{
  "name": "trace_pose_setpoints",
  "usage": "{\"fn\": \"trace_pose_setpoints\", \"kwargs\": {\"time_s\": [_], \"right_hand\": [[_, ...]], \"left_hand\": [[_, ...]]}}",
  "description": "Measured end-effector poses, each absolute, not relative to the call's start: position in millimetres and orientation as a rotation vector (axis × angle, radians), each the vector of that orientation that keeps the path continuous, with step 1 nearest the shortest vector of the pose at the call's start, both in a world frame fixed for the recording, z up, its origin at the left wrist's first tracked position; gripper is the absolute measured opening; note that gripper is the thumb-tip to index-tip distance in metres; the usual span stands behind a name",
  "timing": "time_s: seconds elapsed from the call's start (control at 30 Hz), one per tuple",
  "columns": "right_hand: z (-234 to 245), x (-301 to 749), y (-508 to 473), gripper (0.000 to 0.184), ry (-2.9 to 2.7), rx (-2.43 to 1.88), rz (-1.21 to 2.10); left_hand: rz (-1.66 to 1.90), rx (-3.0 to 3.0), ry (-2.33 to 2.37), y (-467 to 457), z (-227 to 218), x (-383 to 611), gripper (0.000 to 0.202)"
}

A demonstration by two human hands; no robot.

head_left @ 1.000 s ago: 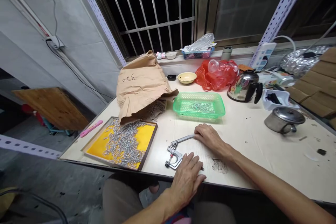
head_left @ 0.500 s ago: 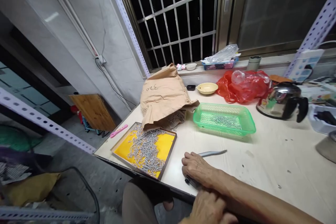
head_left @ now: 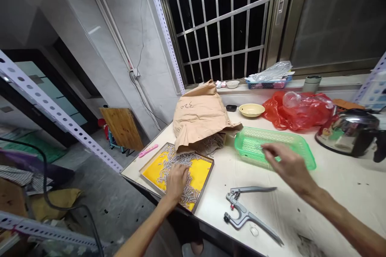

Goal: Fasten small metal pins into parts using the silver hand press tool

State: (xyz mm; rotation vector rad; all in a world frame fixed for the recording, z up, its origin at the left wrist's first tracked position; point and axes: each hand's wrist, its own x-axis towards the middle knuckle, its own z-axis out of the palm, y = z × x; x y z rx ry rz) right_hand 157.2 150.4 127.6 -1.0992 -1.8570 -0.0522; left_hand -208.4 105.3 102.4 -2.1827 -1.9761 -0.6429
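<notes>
My left hand (head_left: 177,180) rests palm down on the heap of small metal pins (head_left: 176,167) in the yellow tray (head_left: 150,170), fingers curled into them; whether it grips any is hidden. My right hand (head_left: 286,166) hovers over the near edge of the green plastic basket (head_left: 301,148), fingertips pinched together and blurred. Grey hand pliers (head_left: 245,211) lie untouched on the table between my arms. The basket holds a few more pins (head_left: 256,146).
A torn brown paper bag (head_left: 202,118) spills pins behind the tray. A red plastic bag (head_left: 298,112), yellow bowl (head_left: 251,109) and steel kettle (head_left: 350,130) stand at the back. A pink cutter (head_left: 147,150) lies at the table's left edge. The table edge runs near my body.
Both hands left the pliers. My left hand went left onto the pins in the yellow tray; my right hand rose toward the green basket. The view swung left.
</notes>
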Motion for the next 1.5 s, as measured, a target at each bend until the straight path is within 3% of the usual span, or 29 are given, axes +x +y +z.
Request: {"fn": "trace_pose_setpoints", "kwargs": {"time_s": [0.23,0.53,0.67,0.9,1.03,1.2,1.37,1.5], "right_hand": [[94.0,214.9,162.1,0.040,-1.980,-1.445,-0.168],[78.9,136.5,64.2,0.027,-2.303,-1.250,0.412],[61.5,118.5,43.5,0.025,-2.464,-1.349,0.591],[35.6,117.7,41.3,0.038,-2.511,-1.470,0.551],[48.4,117.7,42.4,0.028,-2.521,-1.503,0.567],[70.7,115.4,46.5,0.015,-2.540,-1.573,0.639],[68.5,117.0,46.3,0.011,-2.528,-1.581,0.565],[63.3,118.0,45.0,0.011,-2.531,-1.588,0.530]], "left_hand": [[-0.177,-2.222,-2.066,150.0,87.1,-221.3,0.023],[-0.088,-2.229,-2.160,162.4,89.1,-211.7,0.020],[-0.161,-2.242,-2.194,162.4,91.2,-210.4,0.021],[-0.499,-2.270,-2.313,153.7,107.7,-207.2,0.017],[-0.671,-2.435,-2.450,133.3,110.7,-181.3,0.021],[-1.192,-2.748,-2.955,96.9,105.8,-131.7,0.032],[-1.118,-2.708,-3.202,82.2,97.7,-105.0,0.029],[-0.922,-2.849,-3.254,84.2,93.7,-101.2,0.040]]}}
